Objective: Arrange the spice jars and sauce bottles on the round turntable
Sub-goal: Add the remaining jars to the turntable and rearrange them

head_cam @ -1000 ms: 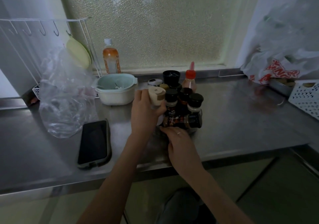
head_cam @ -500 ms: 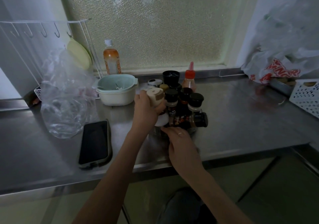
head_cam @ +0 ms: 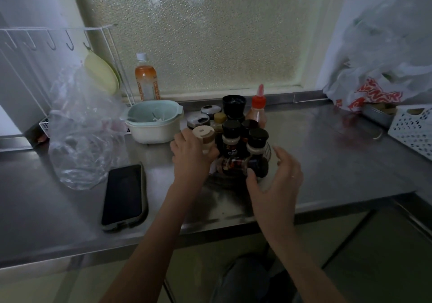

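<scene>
Several dark-capped spice jars (head_cam: 233, 139) and a red-capped sauce bottle (head_cam: 258, 112) stand crowded on the round turntable (head_cam: 225, 181) in the middle of the steel counter. A dark jar (head_cam: 243, 166) lies on its side at the turntable's front. My left hand (head_cam: 191, 155) grips a beige-capped jar (head_cam: 204, 136) at the turntable's left edge. My right hand (head_cam: 278, 178) hovers at the front right with fingers spread, the thumb tip close to the lying jar, holding nothing.
A pale bowl (head_cam: 153, 122) and an orange drink bottle (head_cam: 146, 79) stand behind left. A phone (head_cam: 124, 195) and a clear plastic bag (head_cam: 84, 127) lie at the left. A white basket (head_cam: 413, 127) and a printed bag (head_cam: 374, 92) sit at the right.
My right hand has left the turntable's front and opened out to the right. A dark jar has tipped onto its side at the front. My left hand still holds the beige-capped jar.
</scene>
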Demonstrator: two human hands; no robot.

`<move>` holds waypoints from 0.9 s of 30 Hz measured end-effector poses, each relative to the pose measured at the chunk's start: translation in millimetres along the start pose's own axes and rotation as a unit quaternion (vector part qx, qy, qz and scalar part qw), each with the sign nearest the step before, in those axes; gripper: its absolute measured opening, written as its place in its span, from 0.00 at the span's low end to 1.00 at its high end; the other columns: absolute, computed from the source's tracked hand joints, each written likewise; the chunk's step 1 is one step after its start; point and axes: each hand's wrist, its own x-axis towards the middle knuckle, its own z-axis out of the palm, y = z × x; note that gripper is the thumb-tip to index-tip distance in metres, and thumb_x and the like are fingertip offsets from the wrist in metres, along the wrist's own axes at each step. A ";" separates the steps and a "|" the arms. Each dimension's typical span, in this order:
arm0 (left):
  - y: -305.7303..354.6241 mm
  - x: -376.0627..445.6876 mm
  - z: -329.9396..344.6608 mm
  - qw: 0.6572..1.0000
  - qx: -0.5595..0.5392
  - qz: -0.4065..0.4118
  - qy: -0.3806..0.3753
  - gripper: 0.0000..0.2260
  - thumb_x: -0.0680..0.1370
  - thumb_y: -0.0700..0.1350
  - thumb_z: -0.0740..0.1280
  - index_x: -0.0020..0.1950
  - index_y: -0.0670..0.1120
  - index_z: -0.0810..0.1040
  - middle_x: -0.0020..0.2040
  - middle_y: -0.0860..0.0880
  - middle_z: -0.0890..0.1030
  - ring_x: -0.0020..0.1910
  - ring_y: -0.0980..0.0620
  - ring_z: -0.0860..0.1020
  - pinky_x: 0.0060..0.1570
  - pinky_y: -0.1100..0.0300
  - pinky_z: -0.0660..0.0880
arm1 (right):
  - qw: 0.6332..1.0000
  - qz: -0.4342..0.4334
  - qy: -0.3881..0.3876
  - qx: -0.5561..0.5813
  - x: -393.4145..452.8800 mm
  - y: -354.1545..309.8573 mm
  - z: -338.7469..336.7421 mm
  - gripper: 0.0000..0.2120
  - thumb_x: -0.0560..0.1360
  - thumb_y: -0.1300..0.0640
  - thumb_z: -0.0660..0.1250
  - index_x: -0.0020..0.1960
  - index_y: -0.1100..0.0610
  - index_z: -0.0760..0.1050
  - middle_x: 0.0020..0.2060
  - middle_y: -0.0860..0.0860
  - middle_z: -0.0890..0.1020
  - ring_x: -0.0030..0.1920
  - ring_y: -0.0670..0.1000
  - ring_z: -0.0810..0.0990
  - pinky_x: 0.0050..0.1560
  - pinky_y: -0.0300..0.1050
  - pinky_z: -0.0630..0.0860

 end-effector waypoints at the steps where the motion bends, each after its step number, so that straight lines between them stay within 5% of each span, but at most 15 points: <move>1: -2.7 -2.1 3.0 1.000 -0.002 0.004 0.007 0.25 0.67 0.47 0.72 0.55 0.34 0.67 0.54 0.34 0.71 0.55 0.37 0.69 0.49 0.51 0.64 | 0.999 0.025 -0.029 0.007 2.3 2.2 2.0 0.27 0.71 0.53 0.71 0.66 0.53 0.64 0.60 0.52 0.72 0.60 0.47 0.68 0.59 0.42 0.68; 6: -12.5 -10.5 11.9 0.983 -0.184 -0.008 -0.025 0.25 0.70 0.41 0.72 0.61 0.38 0.63 0.57 0.41 0.72 0.58 0.41 0.72 0.55 0.49 0.73 | 0.995 0.003 -0.090 0.046 1.7 2.4 12.2 0.20 0.72 0.50 0.69 0.61 0.51 0.69 0.55 0.49 0.78 0.57 0.48 0.75 0.59 0.52 0.75; 10: -15.1 -11.3 13.5 0.981 -0.191 -0.023 -0.033 0.22 0.75 0.41 0.67 0.64 0.40 0.62 0.63 0.39 0.74 0.60 0.42 0.74 0.49 0.57 0.70 | 0.995 -0.023 -0.081 0.057 -1.4 -4.7 11.4 0.19 0.73 0.54 0.69 0.62 0.52 0.70 0.57 0.50 0.76 0.60 0.48 0.74 0.61 0.43 0.73; 14: -10.1 -20.2 12.3 0.980 -0.197 -0.028 0.008 0.25 0.76 0.40 0.65 0.70 0.41 0.60 0.69 0.40 0.68 0.67 0.44 0.68 0.61 0.63 0.64 | 0.992 -0.048 -0.086 0.078 4.1 -11.3 10.1 0.22 0.73 0.53 0.69 0.65 0.53 0.68 0.60 0.52 0.76 0.62 0.49 0.73 0.62 0.44 0.73; 17: -0.4 -34.4 2.6 0.980 -0.169 0.072 0.075 0.23 0.75 0.37 0.61 0.70 0.39 0.62 0.69 0.40 0.66 0.69 0.48 0.64 0.65 0.72 0.58 | 0.989 -0.064 -0.115 0.068 7.4 -14.8 15.4 0.23 0.73 0.54 0.69 0.66 0.52 0.67 0.61 0.51 0.76 0.62 0.48 0.72 0.63 0.46 0.73; 21: 3.3 -47.5 -2.4 0.975 -0.128 0.183 -0.006 0.23 0.71 0.46 0.60 0.66 0.43 0.67 0.62 0.43 0.71 0.60 0.49 0.70 0.59 0.63 0.69 | 0.990 -0.081 -0.096 0.069 9.2 -22.7 24.2 0.20 0.73 0.58 0.70 0.63 0.55 0.70 0.59 0.52 0.76 0.60 0.44 0.71 0.63 0.43 0.72; 23: 2.6 -47.6 1.8 0.980 -0.114 0.160 -0.036 0.22 0.72 0.50 0.62 0.65 0.45 0.67 0.60 0.46 0.73 0.57 0.49 0.73 0.51 0.58 0.74 | 0.988 -0.077 -0.098 0.094 10.7 -26.1 24.0 0.18 0.74 0.58 0.68 0.62 0.55 0.71 0.58 0.51 0.74 0.59 0.44 0.74 0.60 0.37 0.73; 27: 0.2 -42.0 5.9 0.988 -0.144 0.057 -0.016 0.20 0.73 0.50 0.69 0.62 0.45 0.69 0.60 0.45 0.75 0.57 0.48 0.74 0.54 0.58 0.73 | 0.984 -0.094 -0.060 0.141 18.1 -25.9 8.9 0.11 0.76 0.59 0.64 0.58 0.55 0.72 0.53 0.47 0.75 0.50 0.39 0.78 0.50 0.31 0.76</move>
